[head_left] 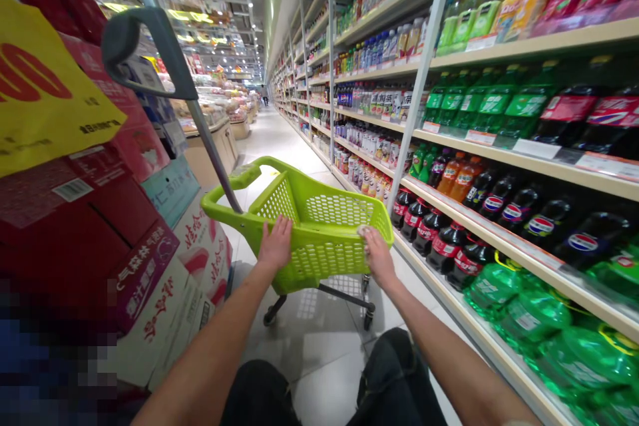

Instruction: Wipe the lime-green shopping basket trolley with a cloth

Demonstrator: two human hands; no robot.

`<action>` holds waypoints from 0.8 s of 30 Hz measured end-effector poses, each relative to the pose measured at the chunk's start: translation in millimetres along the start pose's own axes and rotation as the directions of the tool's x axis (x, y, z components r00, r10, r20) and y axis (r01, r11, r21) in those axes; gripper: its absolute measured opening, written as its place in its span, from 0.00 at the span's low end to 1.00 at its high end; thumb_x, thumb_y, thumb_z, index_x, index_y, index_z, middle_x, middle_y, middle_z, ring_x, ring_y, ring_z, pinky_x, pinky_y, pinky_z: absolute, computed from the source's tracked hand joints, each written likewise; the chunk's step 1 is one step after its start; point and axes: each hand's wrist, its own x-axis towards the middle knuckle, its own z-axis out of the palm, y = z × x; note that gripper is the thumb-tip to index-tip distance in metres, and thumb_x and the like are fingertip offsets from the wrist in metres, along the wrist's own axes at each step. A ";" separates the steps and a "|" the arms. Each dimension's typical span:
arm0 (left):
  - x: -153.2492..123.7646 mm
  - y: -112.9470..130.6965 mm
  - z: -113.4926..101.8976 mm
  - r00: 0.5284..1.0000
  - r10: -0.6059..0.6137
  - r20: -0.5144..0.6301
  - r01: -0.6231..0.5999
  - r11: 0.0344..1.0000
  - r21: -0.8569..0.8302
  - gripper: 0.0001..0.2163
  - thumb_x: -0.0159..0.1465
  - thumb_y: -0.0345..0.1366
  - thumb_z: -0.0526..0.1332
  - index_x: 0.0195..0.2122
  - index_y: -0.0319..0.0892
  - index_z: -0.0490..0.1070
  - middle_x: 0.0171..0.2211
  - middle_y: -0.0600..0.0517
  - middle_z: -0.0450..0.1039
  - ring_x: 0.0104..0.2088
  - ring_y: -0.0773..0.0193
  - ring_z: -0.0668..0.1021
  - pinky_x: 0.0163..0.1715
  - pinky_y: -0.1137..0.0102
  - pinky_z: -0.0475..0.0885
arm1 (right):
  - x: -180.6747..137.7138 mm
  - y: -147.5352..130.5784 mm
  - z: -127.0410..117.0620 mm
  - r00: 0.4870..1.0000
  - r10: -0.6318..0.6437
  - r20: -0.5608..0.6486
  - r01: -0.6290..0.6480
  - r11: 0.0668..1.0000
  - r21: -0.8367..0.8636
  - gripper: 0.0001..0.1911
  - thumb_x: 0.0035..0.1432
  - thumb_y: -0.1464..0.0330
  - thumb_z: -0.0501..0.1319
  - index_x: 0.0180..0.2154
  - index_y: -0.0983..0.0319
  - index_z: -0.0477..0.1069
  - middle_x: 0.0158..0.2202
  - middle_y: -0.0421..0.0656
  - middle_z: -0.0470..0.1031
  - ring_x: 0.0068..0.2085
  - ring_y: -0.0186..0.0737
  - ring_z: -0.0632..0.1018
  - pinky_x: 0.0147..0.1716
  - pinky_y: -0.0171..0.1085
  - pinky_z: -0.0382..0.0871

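Observation:
In front of me stands a lime-green plastic shopping cart [324, 239] on a dark wheeled frame, its perforated basket turned sideways to me. My left hand [275, 243] rests on the near side wall, with its fingers stretched out over the rim and nothing held. At the right end of the near rim, my right hand [378, 256] is closed on a small crumpled white wipe [363, 231], pressed to the plastic. Its exact material is hard to make out. A grey pole [212, 146] with a dark grey loop handle [144, 53] rises from the cart's left end.
Shelves of green soda bottles [514, 100] and cola bottles [454, 246] line the right side. On the left, stacked drink cartons [190, 239] stand near the cart, below a yellow price sign [44, 93]. A tiled aisle [272, 140] runs away between them.

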 end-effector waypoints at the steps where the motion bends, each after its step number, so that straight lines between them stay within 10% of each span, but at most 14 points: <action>1: -0.7 -4.7 0.1 1.000 -0.015 -0.021 0.015 1.000 0.007 0.32 0.50 0.24 0.50 0.59 0.36 0.52 0.62 0.44 0.49 0.63 0.56 0.49 0.60 0.49 0.41 | -0.3 10.7 -6.9 0.997 0.067 -0.042 -0.068 0.997 -0.028 0.25 0.53 0.78 0.46 0.52 0.65 0.64 0.56 0.51 0.63 0.59 0.43 0.60 0.56 0.50 0.57; 5: -2.8 -4.6 2.5 0.998 -0.038 -0.051 0.038 0.999 -0.014 0.31 0.50 0.25 0.50 0.58 0.33 0.54 0.61 0.43 0.52 0.63 0.55 0.49 0.60 0.47 0.38 | 8.2 -6.7 9.0 0.985 0.164 -0.060 -0.164 0.986 -0.004 0.25 0.52 0.78 0.45 0.52 0.65 0.63 0.56 0.52 0.62 0.59 0.44 0.60 0.56 0.51 0.57; 10: -7.7 4.2 -1.2 0.999 -0.036 -0.029 0.035 0.999 -0.041 0.31 0.50 0.26 0.51 0.58 0.32 0.54 0.61 0.43 0.52 0.63 0.55 0.49 0.60 0.47 0.39 | 30.4 -75.6 55.5 0.978 -0.169 0.122 0.146 0.974 0.173 0.26 0.52 0.79 0.47 0.53 0.66 0.64 0.57 0.52 0.61 0.60 0.41 0.59 0.58 0.47 0.55; 17: -24.1 -11.9 -4.8 0.976 -0.186 -0.113 0.187 0.982 -0.006 0.30 0.53 0.26 0.49 0.59 0.32 0.51 0.63 0.44 0.47 0.64 0.54 0.46 0.60 0.50 0.43 | 22.6 -25.0 22.2 0.986 0.153 -0.067 -0.153 0.988 0.007 0.25 0.53 0.78 0.46 0.53 0.68 0.63 0.56 0.54 0.61 0.59 0.48 0.59 0.56 0.54 0.56; 24: -38.2 -24.1 -10.2 0.989 -0.057 -0.137 0.050 0.997 -0.059 0.27 0.54 0.26 0.48 0.58 0.34 0.55 0.61 0.45 0.53 0.63 0.57 0.51 0.61 0.54 0.45 | 32.0 -141.5 90.6 0.977 -0.192 0.096 0.155 0.940 0.305 0.25 0.55 0.78 0.45 0.54 0.67 0.61 0.60 0.51 0.56 0.62 0.41 0.54 0.59 0.47 0.53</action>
